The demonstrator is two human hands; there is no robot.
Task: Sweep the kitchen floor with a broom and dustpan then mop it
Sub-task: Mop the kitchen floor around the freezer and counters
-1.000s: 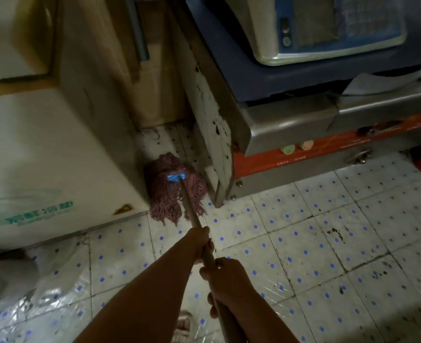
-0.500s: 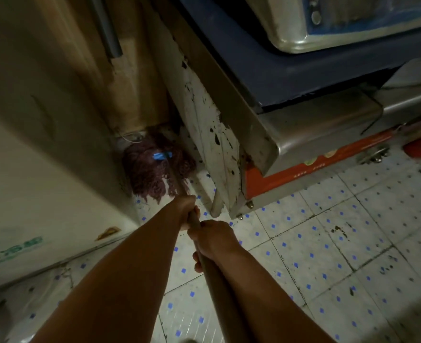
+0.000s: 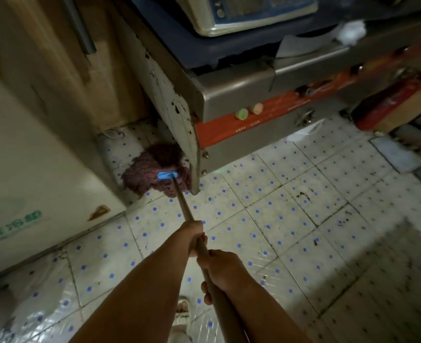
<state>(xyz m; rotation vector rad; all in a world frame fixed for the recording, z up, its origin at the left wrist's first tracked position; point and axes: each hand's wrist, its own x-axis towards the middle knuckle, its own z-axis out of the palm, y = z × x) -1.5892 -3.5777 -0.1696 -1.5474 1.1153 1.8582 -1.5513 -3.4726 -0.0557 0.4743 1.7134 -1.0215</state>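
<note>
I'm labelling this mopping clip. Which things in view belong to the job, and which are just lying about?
In the job:
mop head
mop handle
left hand
right hand
tiled floor

Just there:
white chest appliance
steel counter
weighing scale
cardboard box
red canister

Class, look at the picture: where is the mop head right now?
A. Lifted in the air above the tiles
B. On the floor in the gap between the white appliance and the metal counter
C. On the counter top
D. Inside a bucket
B: the mop head lies on the tiled floor between the white appliance and the metal counter.
</note>
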